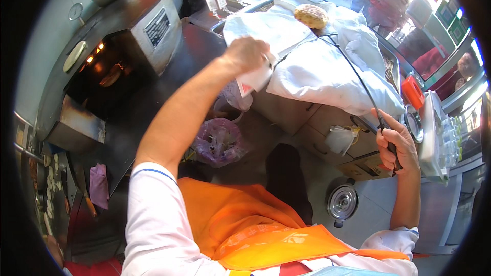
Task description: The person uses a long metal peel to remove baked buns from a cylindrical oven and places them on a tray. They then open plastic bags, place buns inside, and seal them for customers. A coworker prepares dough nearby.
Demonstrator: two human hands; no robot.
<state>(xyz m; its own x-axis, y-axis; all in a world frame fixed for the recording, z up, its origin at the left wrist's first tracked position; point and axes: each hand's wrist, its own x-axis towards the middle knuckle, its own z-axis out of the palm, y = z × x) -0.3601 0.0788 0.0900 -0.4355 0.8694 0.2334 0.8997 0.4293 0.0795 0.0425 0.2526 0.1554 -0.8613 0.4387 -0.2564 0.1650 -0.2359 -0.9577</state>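
My right hand [399, 142] grips the black handle of a long thin metal tool [360, 78]. The tool's far end reaches to the lower edge of a round browned flatbread [311, 16]; whether it holds the bread, I cannot tell. White cloth covers [330, 73] are spread around and below the bread over a tray. My left hand [247, 55] is closed on a white paper piece with red print [255, 80], perhaps a bag, at the covers' left edge. Its fingertips are partly hidden.
At left, an oven's opening [111, 73] glows, with bread inside and a pale dough round [74, 56] on its rim. Below stand a lined bin [218, 142] and a steel pot lid [342, 201]. People [389, 2] are beyond the window. Another person's hand [53, 249] shows lower left.
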